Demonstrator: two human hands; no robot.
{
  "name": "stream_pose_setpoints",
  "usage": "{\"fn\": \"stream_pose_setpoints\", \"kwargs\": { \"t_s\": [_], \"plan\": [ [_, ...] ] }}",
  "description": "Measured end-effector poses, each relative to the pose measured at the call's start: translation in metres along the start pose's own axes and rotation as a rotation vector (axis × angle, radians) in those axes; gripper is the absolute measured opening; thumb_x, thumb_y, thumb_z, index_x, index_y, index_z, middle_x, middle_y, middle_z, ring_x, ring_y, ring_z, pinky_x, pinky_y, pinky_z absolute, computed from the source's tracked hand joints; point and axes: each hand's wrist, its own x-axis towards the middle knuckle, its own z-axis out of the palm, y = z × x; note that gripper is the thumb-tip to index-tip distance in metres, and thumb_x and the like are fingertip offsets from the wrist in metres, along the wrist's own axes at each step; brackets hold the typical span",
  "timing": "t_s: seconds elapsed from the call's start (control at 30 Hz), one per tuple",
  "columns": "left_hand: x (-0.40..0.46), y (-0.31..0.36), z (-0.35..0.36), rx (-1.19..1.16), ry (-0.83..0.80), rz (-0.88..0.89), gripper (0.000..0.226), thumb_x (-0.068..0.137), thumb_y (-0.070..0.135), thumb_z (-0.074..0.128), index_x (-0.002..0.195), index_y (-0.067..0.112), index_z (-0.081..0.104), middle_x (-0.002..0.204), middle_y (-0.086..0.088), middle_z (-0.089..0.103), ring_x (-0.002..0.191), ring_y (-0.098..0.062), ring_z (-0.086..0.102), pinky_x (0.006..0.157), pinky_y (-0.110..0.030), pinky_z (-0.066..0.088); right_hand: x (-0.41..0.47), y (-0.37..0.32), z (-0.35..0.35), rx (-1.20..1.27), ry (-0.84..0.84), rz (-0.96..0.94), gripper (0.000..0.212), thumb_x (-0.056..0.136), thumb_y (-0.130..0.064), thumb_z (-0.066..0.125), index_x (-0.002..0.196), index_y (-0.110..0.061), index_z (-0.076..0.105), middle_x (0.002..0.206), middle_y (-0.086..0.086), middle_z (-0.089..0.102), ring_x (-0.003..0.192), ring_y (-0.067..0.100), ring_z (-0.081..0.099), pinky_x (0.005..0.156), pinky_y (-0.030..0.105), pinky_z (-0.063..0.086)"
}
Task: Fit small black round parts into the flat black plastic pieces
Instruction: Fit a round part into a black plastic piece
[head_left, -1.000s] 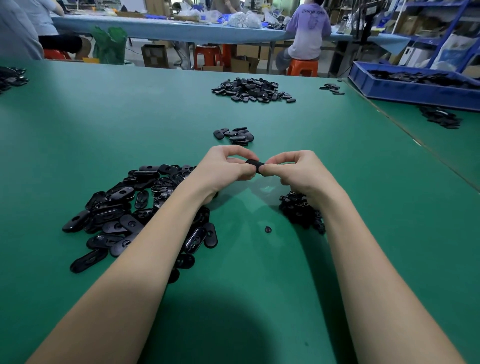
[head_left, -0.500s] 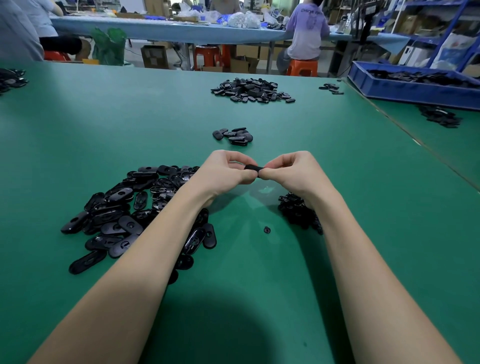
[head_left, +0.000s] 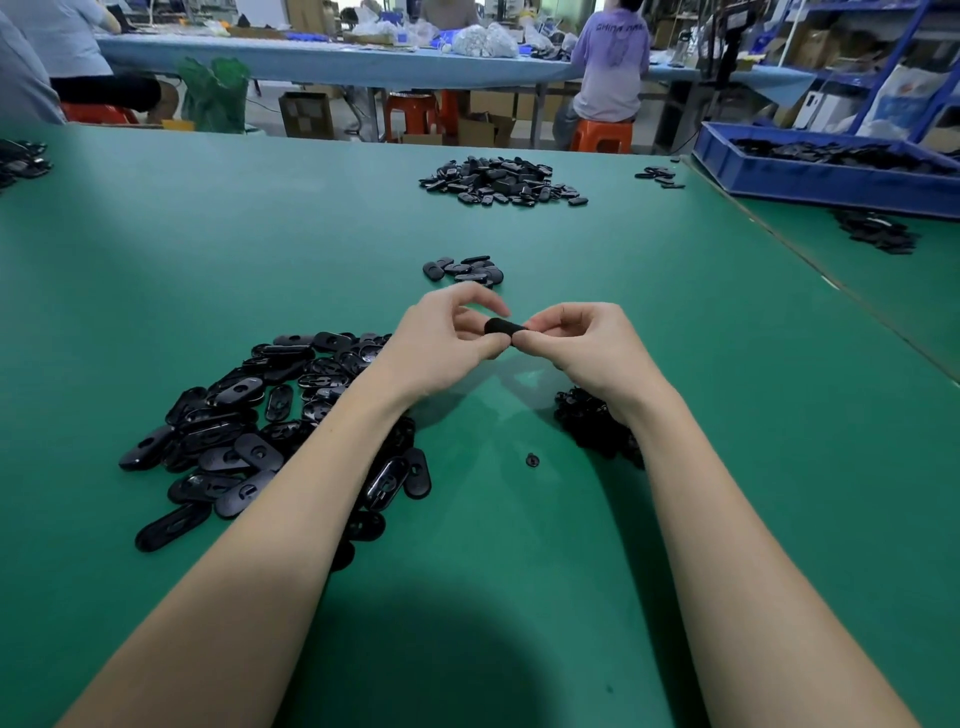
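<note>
**Both hands pinch one flat piece above the mat**

We work over the green table (head_left: 156, 249), which keeps stock sorted by kind. The big pile of flat black pieces (head_left: 260, 421) lies by our left forearm, within easy reach. The smaller heap of round parts (head_left: 587, 415) sits under our right wrist, one stray round part (head_left: 532, 460) just beside it. Our left hand (head_left: 441, 348) and right hand (head_left: 592, 348) meet, fingertips clamped on the flat piece (head_left: 502, 327); probably a round part is being pressed in, though fingers hide it.

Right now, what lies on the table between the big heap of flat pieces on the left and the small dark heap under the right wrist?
In the head view, one small round part on bare green table.
</note>
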Motion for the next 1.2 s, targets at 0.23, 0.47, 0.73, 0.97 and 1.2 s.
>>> {"fn": "stream_pose_setpoints", "kwargs": {
  "t_s": [0.23,0.47,0.73,0.97,1.2],
  "plan": [
    [0.001,-0.007,-0.002,0.376,0.017,0.212,0.017,0.084,0.022,0.078,0.099,0.028,0.073,0.091,0.014,0.071,0.082,-0.004,0.065,0.076,-0.025,0.053,-0.002,-0.001,-0.014,-0.048,-0.088,0.037,0.019,0.08,-0.032,0.085,0.094,-0.024,0.075,0.065,-0.017,0.068,0.051,0.003,0.052,0.051,0.012,0.041],
    [0.039,-0.008,-0.008,0.498,0.197,0.042,0.017,0.083,0.034,0.076,0.099,0.035,0.07,0.094,0.014,0.07,0.089,-0.014,0.066,0.087,-0.035,0.054,0.002,0.001,-0.018,-0.184,-0.058,0.034,0.015,0.083,-0.039,0.079,0.092,-0.028,0.075,0.08,-0.011,0.072,0.062,0.001,0.061,0.064,0.022,0.043],
    [0.11,-0.013,-0.02,0.526,0.293,-0.2,0.007,0.088,0.031,0.072,0.094,0.029,0.071,0.105,0.005,0.072,0.103,-0.018,0.064,0.08,-0.029,0.045,0.0,0.002,-0.014,-0.224,-0.093,0.032,0.009,0.085,-0.035,0.076,0.088,-0.027,0.075,0.087,-0.006,0.076,0.064,0.003,0.061,0.062,0.02,0.044],
    [0.116,-0.026,-0.02,0.485,0.261,-0.256,0.014,0.087,0.039,0.075,0.096,0.028,0.072,0.105,0.003,0.072,0.103,-0.019,0.065,0.082,-0.03,0.049,0.001,0.004,-0.014,-0.235,-0.113,0.035,0.009,0.087,-0.035,0.074,0.089,-0.027,0.075,0.09,-0.007,0.077,0.068,0.005,0.062,0.07,0.024,0.049],
    [0.049,-0.005,-0.033,0.155,0.273,-0.126,0.014,0.089,0.041,0.069,0.092,0.027,0.072,0.09,0.008,0.071,0.09,-0.011,0.066,0.083,-0.026,0.051,0.001,-0.001,-0.009,-0.327,-0.114,0.002,0.009,0.086,-0.036,0.071,0.089,-0.028,0.075,0.088,-0.011,0.077,0.072,0.004,0.063,0.067,0.024,0.048]
  ]
}}
